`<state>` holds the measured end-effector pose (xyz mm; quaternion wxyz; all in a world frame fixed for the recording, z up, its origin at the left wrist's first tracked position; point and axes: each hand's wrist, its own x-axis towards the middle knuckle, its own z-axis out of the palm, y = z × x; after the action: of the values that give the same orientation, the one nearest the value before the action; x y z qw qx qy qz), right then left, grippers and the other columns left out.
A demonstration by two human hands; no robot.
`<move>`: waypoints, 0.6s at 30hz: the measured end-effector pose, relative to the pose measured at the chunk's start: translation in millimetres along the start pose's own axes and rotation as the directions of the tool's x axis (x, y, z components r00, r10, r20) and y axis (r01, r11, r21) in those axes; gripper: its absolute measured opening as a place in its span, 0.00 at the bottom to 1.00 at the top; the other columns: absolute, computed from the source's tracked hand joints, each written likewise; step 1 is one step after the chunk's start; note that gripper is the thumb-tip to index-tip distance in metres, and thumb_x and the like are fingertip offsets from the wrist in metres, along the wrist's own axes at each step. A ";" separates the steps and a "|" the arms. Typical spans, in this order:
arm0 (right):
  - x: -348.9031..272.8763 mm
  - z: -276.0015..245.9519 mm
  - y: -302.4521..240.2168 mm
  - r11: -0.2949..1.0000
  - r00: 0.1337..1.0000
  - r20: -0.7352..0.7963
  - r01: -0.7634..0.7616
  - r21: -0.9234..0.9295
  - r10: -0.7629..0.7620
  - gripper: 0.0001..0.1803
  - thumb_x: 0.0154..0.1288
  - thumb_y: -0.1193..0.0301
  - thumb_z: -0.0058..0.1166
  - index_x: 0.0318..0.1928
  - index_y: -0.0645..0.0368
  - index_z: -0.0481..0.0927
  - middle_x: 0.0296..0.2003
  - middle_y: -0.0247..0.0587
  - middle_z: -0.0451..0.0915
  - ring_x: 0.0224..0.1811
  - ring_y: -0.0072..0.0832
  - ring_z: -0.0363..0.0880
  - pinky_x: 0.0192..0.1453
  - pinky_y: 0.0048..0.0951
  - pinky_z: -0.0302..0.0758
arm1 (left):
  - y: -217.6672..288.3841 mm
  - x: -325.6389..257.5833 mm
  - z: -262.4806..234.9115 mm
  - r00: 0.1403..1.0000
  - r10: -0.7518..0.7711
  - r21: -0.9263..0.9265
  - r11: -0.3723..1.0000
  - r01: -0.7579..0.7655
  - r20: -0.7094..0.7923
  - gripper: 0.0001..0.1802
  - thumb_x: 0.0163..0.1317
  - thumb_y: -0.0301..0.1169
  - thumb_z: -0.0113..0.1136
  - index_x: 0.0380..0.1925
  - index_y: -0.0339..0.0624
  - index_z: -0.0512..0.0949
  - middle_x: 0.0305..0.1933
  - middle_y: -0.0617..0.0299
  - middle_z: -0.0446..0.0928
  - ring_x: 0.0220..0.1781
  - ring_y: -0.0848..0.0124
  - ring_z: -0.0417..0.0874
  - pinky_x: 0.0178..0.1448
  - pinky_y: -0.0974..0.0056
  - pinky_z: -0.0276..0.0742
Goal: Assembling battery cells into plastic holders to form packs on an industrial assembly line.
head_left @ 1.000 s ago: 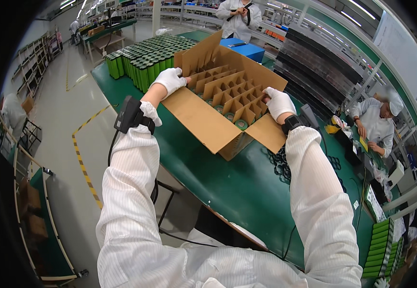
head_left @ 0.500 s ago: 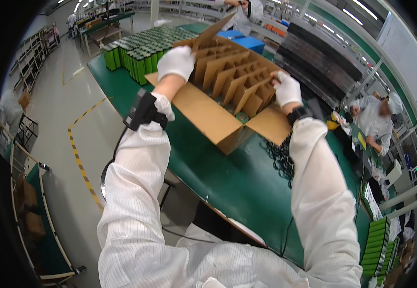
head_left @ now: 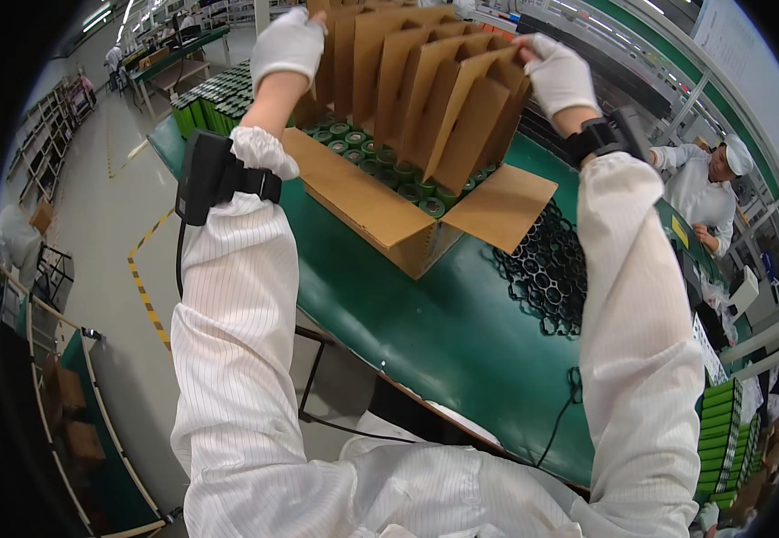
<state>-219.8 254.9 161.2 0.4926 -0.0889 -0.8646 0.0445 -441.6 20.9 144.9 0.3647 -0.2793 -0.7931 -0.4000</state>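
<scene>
A brown cardboard divider grid stands raised above an open cardboard box, its panels upright. My left hand, in a white glove, is closed at the divider's left end. At its right end my gloved right hand pinches the panel edge between thumb and fingers. Below the divider, rows of green cylindrical battery cells stand in the box, their round ends up. The box's near flap and right flap are folded outward.
Black plastic ring-shaped cell holders lie on the green table, right of the box. More green cells stand in blocks at the far left. A co-worker in white sits at the right. A black cable lies near the table's front edge.
Both hands have risen, lifting the divider grid up out of the box. The green cells beneath it have come into view, along with more of the black holders.
</scene>
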 end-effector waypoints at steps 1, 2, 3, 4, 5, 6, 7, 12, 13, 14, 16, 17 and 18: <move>5.2 -13.4 -6.0 1.000 0.999 -0.024 -0.022 -0.006 0.021 0.08 0.63 0.68 0.54 0.41 0.50 0.83 0.34 0.49 0.81 0.37 0.44 0.81 0.44 0.35 0.76 | 11.5 2.1 -6.8 1.000 -0.002 -0.021 1.000 0.002 -0.029 0.22 0.65 0.49 0.51 0.40 0.40 0.80 0.39 0.42 0.80 0.45 0.44 0.79 0.48 0.51 0.74; 11.9 -30.4 -14.1 0.999 1.000 -0.015 0.017 -0.034 -0.018 0.10 0.66 0.69 0.54 0.46 0.50 0.82 0.35 0.44 0.83 0.37 0.31 0.82 0.44 0.28 0.75 | 15.7 8.4 -16.3 0.975 0.046 -0.108 0.992 -0.071 -0.217 0.18 0.65 0.44 0.54 0.33 0.39 0.79 0.33 0.43 0.79 0.39 0.47 0.81 0.43 0.51 0.74; 16.0 -42.6 -28.5 1.000 1.000 -0.017 0.015 -0.028 -0.015 0.10 0.66 0.69 0.54 0.46 0.50 0.82 0.35 0.44 0.83 0.37 0.31 0.82 0.44 0.28 0.75 | 15.0 11.8 -22.5 0.917 0.074 -0.172 0.973 -0.152 -0.392 0.16 0.65 0.40 0.56 0.27 0.38 0.78 0.27 0.44 0.79 0.33 0.50 0.82 0.38 0.51 0.74; 18.5 -58.8 -44.8 0.995 0.993 -0.096 0.080 0.051 -0.074 0.08 0.65 0.74 0.53 0.43 0.56 0.82 0.34 0.43 0.83 0.36 0.29 0.81 0.44 0.27 0.75 | 21.3 11.9 -28.2 0.917 0.048 -0.245 0.957 -0.156 -0.396 0.16 0.65 0.40 0.56 0.28 0.37 0.78 0.27 0.45 0.79 0.32 0.47 0.80 0.37 0.53 0.73; 21.2 -71.9 -60.4 0.978 0.974 -0.189 0.154 0.140 -0.126 0.07 0.64 0.79 0.52 0.41 0.62 0.81 0.32 0.43 0.84 0.35 0.28 0.81 0.44 0.26 0.75 | 35.5 8.1 -47.9 0.932 0.043 -0.338 0.925 -0.174 -0.361 0.16 0.65 0.39 0.56 0.27 0.37 0.78 0.25 0.46 0.78 0.31 0.48 0.80 0.36 0.54 0.73; 20.3 -78.9 -63.3 0.971 0.975 -0.199 0.134 0.199 -0.094 0.07 0.63 0.80 0.53 0.40 0.62 0.81 0.32 0.44 0.83 0.34 0.27 0.81 0.44 0.26 0.75 | 46.6 5.4 -47.3 0.901 0.088 -0.306 0.923 -0.234 -0.424 0.16 0.65 0.39 0.56 0.27 0.37 0.78 0.25 0.46 0.78 0.31 0.49 0.80 0.35 0.54 0.73; 17.7 -82.1 -64.6 0.972 0.976 -0.200 0.129 0.194 -0.090 0.07 0.63 0.80 0.53 0.40 0.62 0.81 0.32 0.44 0.83 0.34 0.27 0.81 0.44 0.26 0.75 | 54.7 2.3 -47.7 0.865 0.133 -0.269 0.918 -0.291 -0.484 0.16 0.65 0.39 0.56 0.27 0.37 0.78 0.24 0.47 0.78 0.30 0.50 0.80 0.35 0.55 0.72; -15.5 -91.2 -54.5 0.996 0.977 -0.199 0.086 0.035 -0.077 0.07 0.62 0.79 0.53 0.40 0.59 0.82 0.33 0.47 0.83 0.35 0.33 0.82 0.44 0.27 0.76 | 73.3 -32.4 -30.7 0.922 0.036 -0.385 0.902 -0.195 -0.384 0.14 0.65 0.38 0.57 0.28 0.38 0.79 0.25 0.49 0.79 0.28 0.57 0.82 0.32 0.57 0.72; -23.0 -89.9 -55.4 0.998 0.981 -0.189 0.054 0.029 -0.047 0.07 0.63 0.79 0.53 0.40 0.59 0.82 0.34 0.47 0.83 0.36 0.33 0.83 0.44 0.28 0.76 | 73.1 -36.5 -32.8 0.949 -0.004 -0.443 0.885 -0.144 -0.316 0.13 0.64 0.37 0.58 0.28 0.38 0.79 0.26 0.51 0.81 0.27 0.61 0.82 0.30 0.58 0.73; -23.9 -95.6 -37.6 0.996 0.989 -0.150 0.029 0.080 -0.016 0.12 0.65 0.75 0.53 0.48 0.51 0.82 0.36 0.39 0.84 0.38 0.20 0.81 0.46 0.23 0.75 | 82.5 -42.4 -32.5 0.949 0.017 -0.389 0.910 -0.146 -0.315 0.15 0.64 0.40 0.57 0.32 0.38 0.80 0.29 0.46 0.80 0.31 0.54 0.82 0.36 0.56 0.74; -42.9 -85.7 -28.7 0.997 0.987 -0.154 -0.023 0.073 0.035 0.12 0.63 0.76 0.54 0.46 0.50 0.83 0.34 0.41 0.84 0.36 0.23 0.82 0.43 0.24 0.76 | 99.0 -60.0 -22.8 0.952 0.027 -0.354 0.925 -0.139 -0.304 0.15 0.62 0.41 0.58 0.34 0.38 0.81 0.31 0.44 0.81 0.35 0.47 0.82 0.42 0.55 0.77; -50.5 -74.1 -33.8 0.987 0.981 -0.177 -0.048 0.154 0.075 0.11 0.62 0.75 0.56 0.44 0.50 0.83 0.33 0.46 0.83 0.33 0.29 0.84 0.39 0.26 0.77 | 98.6 -70.9 -19.9 0.952 0.025 -0.354 0.925 -0.138 -0.304 0.12 0.60 0.38 0.59 0.32 0.39 0.81 0.31 0.46 0.81 0.35 0.47 0.81 0.42 0.54 0.77; -58.8 -70.4 -37.7 0.975 0.981 -0.138 -0.111 0.191 0.139 0.11 0.62 0.75 0.57 0.45 0.50 0.83 0.33 0.45 0.83 0.33 0.26 0.84 0.40 0.24 0.77 | 104.7 -83.3 -10.5 0.976 0.008 -0.403 0.910 -0.098 -0.220 0.11 0.60 0.37 0.60 0.32 0.40 0.82 0.31 0.47 0.81 0.35 0.48 0.81 0.42 0.54 0.77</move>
<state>-134.0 205.6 153.7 0.5588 -0.1010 -0.8098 0.1477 -312.8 54.4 127.5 0.3913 -0.3267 -0.6395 -0.5755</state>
